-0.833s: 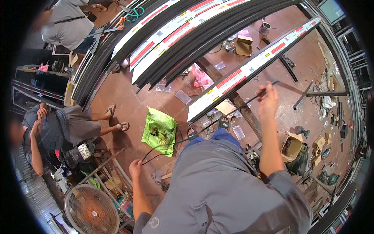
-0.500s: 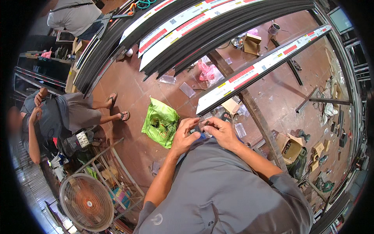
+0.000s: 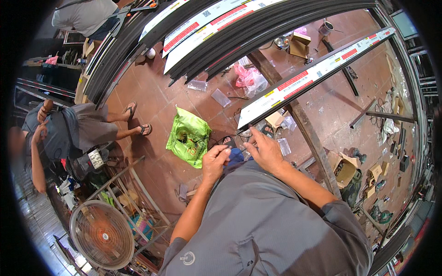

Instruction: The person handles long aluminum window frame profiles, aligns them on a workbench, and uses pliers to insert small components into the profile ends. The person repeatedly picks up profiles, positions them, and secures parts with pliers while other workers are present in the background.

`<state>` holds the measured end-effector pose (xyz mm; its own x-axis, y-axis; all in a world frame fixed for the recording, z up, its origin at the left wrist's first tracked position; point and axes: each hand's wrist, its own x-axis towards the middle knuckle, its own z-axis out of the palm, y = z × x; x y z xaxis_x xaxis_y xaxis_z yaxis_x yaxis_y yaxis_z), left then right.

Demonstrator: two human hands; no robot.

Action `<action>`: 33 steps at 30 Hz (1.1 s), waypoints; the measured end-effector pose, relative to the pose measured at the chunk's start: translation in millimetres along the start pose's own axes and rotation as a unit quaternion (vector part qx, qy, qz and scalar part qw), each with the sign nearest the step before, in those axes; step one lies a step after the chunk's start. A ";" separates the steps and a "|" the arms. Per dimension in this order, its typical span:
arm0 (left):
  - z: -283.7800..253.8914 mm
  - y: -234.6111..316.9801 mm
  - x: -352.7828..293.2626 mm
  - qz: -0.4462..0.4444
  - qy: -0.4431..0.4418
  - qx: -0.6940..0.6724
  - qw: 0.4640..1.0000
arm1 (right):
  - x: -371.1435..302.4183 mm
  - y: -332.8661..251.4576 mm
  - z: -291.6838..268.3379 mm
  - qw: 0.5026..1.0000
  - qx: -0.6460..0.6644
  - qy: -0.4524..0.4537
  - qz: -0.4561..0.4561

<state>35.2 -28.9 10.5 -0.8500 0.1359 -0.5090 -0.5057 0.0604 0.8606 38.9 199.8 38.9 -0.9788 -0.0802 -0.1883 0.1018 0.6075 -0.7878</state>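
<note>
My left hand (image 3: 215, 163) is closed in a pinch in front of my waist; whatever its fingertips hold is too small to make out. To its right, my right hand (image 3: 267, 152) has its fingers bent, thumb and index toward the left hand. A thin dark strand seems to lie by its fingertips, too fine to name. Just beyond the right hand is the near end of a long dark metal profile (image 3: 294, 87) with white, red-printed film on top. A bright green plastic bag (image 3: 188, 140) lies on the floor left of my hands.
More film-covered profiles (image 3: 221, 32) are stacked ahead. A rusty beam (image 3: 311, 138) runs beneath the single profile. Cardboard boxes (image 3: 343, 168) and scraps litter the right floor. At left are another person (image 3: 60, 133) in sandals, a metal rack (image 3: 122, 177) and a round fan (image 3: 102, 234).
My hands have moved apart from nearly touching. The left hand is lower and more closed, and the right has shifted slightly right. The view has shifted a little.
</note>
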 end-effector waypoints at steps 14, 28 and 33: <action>-43.4 28.2 -7.6 0.010 0.094 -0.026 0.995 | 13.1 16.2 53.6 0.820 0.510 -0.065 0.250; 17.9 51.7 30.9 0.388 0.055 0.410 0.823 | 16.0 1.7 64.5 0.841 0.485 0.060 0.233; 18.6 56.7 45.8 0.428 -0.027 0.519 0.740 | 5.1 30.2 72.1 0.905 0.353 0.039 0.234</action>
<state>-29.7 -0.8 36.4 -0.7719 0.6013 0.2065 0.6234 0.6519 0.4318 49.7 160.8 -28.1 -0.8055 0.1293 -0.5784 0.5701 -0.0973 -0.8158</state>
